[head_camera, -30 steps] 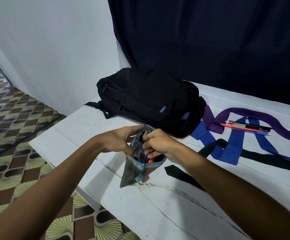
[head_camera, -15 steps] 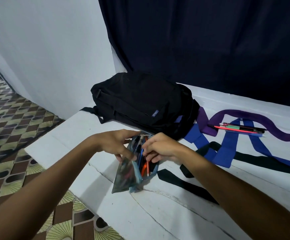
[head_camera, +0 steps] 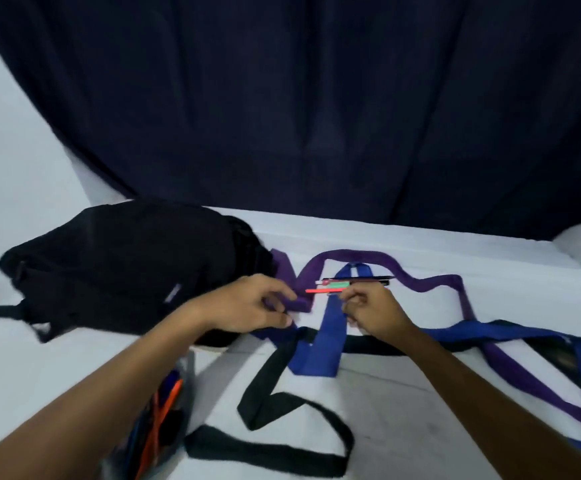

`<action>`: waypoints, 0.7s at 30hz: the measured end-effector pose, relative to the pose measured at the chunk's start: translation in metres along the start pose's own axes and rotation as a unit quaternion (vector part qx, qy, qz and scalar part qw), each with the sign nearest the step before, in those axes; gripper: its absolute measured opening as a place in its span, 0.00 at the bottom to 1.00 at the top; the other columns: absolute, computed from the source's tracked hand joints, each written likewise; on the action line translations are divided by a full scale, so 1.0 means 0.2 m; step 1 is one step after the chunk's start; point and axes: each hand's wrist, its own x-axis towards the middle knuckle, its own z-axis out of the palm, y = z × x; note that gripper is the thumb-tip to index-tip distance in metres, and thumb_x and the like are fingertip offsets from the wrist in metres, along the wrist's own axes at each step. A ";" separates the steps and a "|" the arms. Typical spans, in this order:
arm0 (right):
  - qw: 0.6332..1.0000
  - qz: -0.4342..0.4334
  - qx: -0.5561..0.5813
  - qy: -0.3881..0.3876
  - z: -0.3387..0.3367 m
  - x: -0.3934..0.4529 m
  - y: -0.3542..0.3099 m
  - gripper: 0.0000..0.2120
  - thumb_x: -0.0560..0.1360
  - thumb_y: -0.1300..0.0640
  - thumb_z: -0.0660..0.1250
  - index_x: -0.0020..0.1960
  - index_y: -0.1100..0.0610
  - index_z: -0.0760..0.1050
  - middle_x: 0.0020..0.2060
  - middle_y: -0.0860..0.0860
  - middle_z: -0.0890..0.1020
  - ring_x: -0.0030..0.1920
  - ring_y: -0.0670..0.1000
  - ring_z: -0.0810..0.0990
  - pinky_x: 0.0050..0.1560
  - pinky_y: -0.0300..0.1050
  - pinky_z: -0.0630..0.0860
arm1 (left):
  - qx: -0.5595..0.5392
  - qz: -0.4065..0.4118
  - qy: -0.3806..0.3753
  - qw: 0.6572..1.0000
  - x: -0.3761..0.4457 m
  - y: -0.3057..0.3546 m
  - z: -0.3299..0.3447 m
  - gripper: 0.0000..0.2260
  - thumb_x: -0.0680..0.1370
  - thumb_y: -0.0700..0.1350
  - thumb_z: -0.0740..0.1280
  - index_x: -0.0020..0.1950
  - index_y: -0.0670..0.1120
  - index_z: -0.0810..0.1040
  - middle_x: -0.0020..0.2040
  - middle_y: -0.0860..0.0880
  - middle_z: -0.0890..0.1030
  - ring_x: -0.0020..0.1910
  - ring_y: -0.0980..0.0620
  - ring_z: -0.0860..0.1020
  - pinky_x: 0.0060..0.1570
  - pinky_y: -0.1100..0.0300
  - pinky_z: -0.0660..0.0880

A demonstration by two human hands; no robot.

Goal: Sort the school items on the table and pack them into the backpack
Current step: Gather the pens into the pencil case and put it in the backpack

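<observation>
A black backpack [head_camera: 116,265] lies on its side at the back left of the white table [head_camera: 403,420]. A few pens [head_camera: 351,285], red, green and black, lie across a purple strap [head_camera: 420,280] and a blue strap [head_camera: 320,348]. My right hand [head_camera: 372,306] hovers with curled fingers at the near edge of the pens; no grip shows. My left hand [head_camera: 251,303] is just left of them, fingers loosely curled beside the purple strap's end, holding nothing. The clear pencil case [head_camera: 164,420] with pens inside lies by my left forearm, partly hidden by it.
A black strap [head_camera: 265,410] loops across the table's front. The blue and purple straps trail off to the right edge. A dark curtain [head_camera: 317,116] hangs behind the table, and a white wall [head_camera: 15,150] stands at the left.
Both hands let go of the pencil case, which now lies on the table, and reached forward and right to the loose pens. The view swung right.
</observation>
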 end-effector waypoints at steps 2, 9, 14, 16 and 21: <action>0.996 -0.003 -0.063 0.055 -0.13 0.06 0.16 0.11 0.74 0.68 0.62 0.40 0.55 0.78 0.35 0.47 0.80 0.36 0.48 0.78 0.34 0.33 0.70 | 0.025 0.011 0.033 0.999 0.21 0.00 0.11 0.13 0.70 0.48 0.70 0.55 0.49 0.81 0.46 0.49 0.84 0.45 0.53 0.82 0.54 0.55 0.78; 0.964 -0.107 -0.235 0.067 -0.29 0.31 0.40 0.09 0.75 0.65 0.62 0.47 0.58 0.81 0.44 0.53 0.83 0.45 0.55 0.80 0.46 0.50 0.78 | 0.178 -0.016 0.173 0.969 0.75 -0.05 0.39 0.12 0.75 0.41 0.65 0.57 0.49 0.80 0.54 0.46 0.81 0.53 0.43 0.79 0.50 0.52 0.77; 0.909 -0.159 -0.386 0.011 -0.15 0.41 0.39 0.12 0.74 0.63 0.63 0.57 0.58 0.78 0.52 0.55 0.79 0.54 0.57 0.76 0.50 0.48 0.72 | 0.207 -0.032 0.152 0.966 0.86 -0.13 0.44 0.12 0.75 0.38 0.64 0.56 0.46 0.79 0.53 0.43 0.81 0.50 0.41 0.79 0.48 0.50 0.77; 0.886 -0.189 -0.423 0.031 -0.12 0.43 0.40 0.13 0.68 0.65 0.68 0.52 0.59 0.79 0.46 0.55 0.80 0.48 0.58 0.79 0.44 0.49 0.75 | 0.198 -0.032 0.139 0.970 0.87 -0.14 0.42 0.11 0.74 0.39 0.64 0.53 0.47 0.80 0.50 0.44 0.82 0.49 0.41 0.79 0.48 0.50 0.78; 0.826 -0.248 -0.502 0.058 -0.12 0.43 0.45 0.09 0.51 0.62 0.73 0.31 0.55 0.79 0.29 0.52 0.77 0.30 0.54 0.78 0.28 0.43 0.73 | 0.242 -0.008 0.066 0.968 0.82 -0.15 0.34 0.14 0.73 0.39 0.64 0.57 0.48 0.80 0.56 0.45 0.81 0.55 0.42 0.78 0.53 0.52 0.75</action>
